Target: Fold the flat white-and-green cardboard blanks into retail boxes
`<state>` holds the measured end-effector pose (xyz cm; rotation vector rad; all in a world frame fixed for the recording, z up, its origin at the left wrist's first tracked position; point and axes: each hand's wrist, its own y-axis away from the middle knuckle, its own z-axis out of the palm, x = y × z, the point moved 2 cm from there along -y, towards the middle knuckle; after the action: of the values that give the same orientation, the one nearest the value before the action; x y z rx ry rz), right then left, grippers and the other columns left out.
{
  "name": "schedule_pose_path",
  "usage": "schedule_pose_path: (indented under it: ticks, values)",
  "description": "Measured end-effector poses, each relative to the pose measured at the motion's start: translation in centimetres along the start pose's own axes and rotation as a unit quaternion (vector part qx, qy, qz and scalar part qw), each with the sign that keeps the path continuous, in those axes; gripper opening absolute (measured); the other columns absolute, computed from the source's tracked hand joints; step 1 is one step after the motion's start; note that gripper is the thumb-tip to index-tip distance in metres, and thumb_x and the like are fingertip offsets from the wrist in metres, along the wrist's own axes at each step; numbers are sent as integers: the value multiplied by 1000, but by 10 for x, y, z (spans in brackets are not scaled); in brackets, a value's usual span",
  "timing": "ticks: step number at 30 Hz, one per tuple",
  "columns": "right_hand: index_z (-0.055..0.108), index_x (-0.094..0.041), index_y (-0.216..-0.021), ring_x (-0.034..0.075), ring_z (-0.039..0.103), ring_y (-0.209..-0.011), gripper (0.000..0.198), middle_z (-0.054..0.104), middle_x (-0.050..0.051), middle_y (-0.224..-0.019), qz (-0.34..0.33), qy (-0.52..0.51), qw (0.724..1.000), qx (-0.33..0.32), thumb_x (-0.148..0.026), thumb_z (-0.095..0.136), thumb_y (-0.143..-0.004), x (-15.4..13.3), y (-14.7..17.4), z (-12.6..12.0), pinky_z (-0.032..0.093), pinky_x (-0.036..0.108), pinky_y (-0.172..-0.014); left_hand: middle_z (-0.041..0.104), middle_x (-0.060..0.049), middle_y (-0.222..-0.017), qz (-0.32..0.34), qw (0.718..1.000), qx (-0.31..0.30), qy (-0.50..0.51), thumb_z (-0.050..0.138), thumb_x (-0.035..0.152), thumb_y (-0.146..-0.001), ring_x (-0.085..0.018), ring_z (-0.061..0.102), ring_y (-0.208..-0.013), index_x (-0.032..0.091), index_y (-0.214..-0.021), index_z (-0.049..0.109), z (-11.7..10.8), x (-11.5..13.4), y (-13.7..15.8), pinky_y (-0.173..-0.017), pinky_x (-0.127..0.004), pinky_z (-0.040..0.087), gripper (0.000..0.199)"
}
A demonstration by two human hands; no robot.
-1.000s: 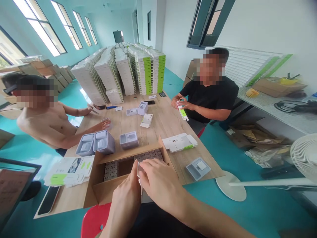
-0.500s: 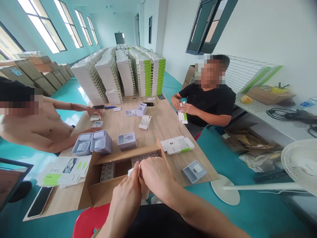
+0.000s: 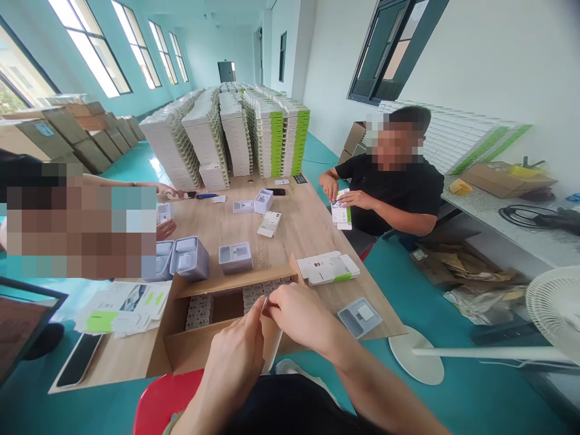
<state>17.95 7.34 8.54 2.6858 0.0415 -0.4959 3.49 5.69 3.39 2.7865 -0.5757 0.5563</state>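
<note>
My left hand and my right hand meet over the near edge of the table, fingers closed on a thin white carton. Most of that carton is hidden behind my fingers; a pale strip of it shows below them. Just beyond my hands is an open brown cardboard box. Inside it sit small packed pieces in rows, with a gap in the middle. To the right of my right hand lies a grey plastic tray with compartments, and behind it flat white cartons.
Stacked plastic trays stand behind the box. Flat printed cartons and a phone lie left. One co-worker at right holds a carton; another person's hand is at left. A white fan stands right.
The white carton in my hands has tipped so that more of it shows below them. The person at left has leaned in, a tray now raised. The co-worker's carton at right has turned.
</note>
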Motion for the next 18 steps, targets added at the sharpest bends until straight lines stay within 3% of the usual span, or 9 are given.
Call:
schedule_pose_path:
  ticks: [5, 7, 9, 11, 13, 14, 16, 18]
  values:
    - [81, -15, -88, 26, 76, -83, 13, 81, 14, -91, 21, -26, 999, -12, -20, 69, -88, 3, -9, 4, 37, 29, -57, 75, -9, -132, 24, 998, -50, 29, 29, 18, -100, -34, 77, -106, 19, -152, 48, -8, 3, 1, -81, -46, 60, 55]
    - [81, -15, -85, 25, 75, -81, 10, 81, 13, -89, 20, -48, 999, -16, -22, 74, -85, 8, -11, 6, 37, 28, -56, 73, -9, -136, 35, 993, -78, 87, 31, 22, -101, -34, 74, -115, 21, -153, 47, -12, -2, 1, -91, -48, 59, 55]
    - [81, -15, -82, 22, 73, -75, 9, 81, 11, -83, 14, -79, 997, -16, -19, 74, -82, 13, -13, 7, 37, 26, -55, 62, -12, -150, 62, 978, -114, 165, 46, 34, -99, -32, 62, -135, 21, -156, 42, -11, -11, 0, -110, -49, 50, 58]
    - [81, -15, -79, 19, 71, -68, 10, 80, 9, -76, 4, -113, 993, -18, -14, 71, -80, 17, -14, 5, 38, 25, -53, 39, -16, -167, 95, 955, -151, 236, 75, 50, -81, -33, 39, -153, 19, -161, 30, -5, -21, -2, -126, -50, 31, 97]
    - [81, -15, -76, 17, 69, -65, 11, 78, 6, -70, -13, -149, 989, -21, -12, 71, -78, 18, -14, 2, 38, 24, -53, 22, -23, -172, 121, 936, -168, 286, 92, 59, -56, -37, 23, -159, 16, -163, 19, 4, -30, -6, -130, -54, 17, 137]
    - [80, -16, -76, 17, 69, -66, 10, 77, 5, -70, -21, -166, 986, -21, -14, 71, -79, 18, -13, 1, 39, 24, -53, 20, -25, -172, 128, 928, -166, 309, 94, 63, -50, -40, 21, -159, 15, -163, 18, 9, -33, -8, -129, -56, 15, 144]
    - [79, -17, -86, 17, 71, -73, 15, 79, 4, -79, -37, -197, 980, -9, -24, 66, -88, 17, -9, 0, 44, 23, -58, 24, -27, -169, 130, 915, -135, 358, 89, 70, -53, -43, 24, -157, 15, -161, 23, 16, -37, -12, -128, -61, 16, 138]
    - [74, -18, -114, 19, 74, -91, 31, 80, 7, -104, -50, -267, 962, 21, -39, 56, -99, 15, -2, 4, 53, 25, -74, 30, -26, -164, 112, 902, -82, 408, 83, 74, -60, -43, 30, -154, 17, -158, 26, 21, -39, -13, -126, -62, 22, 126]
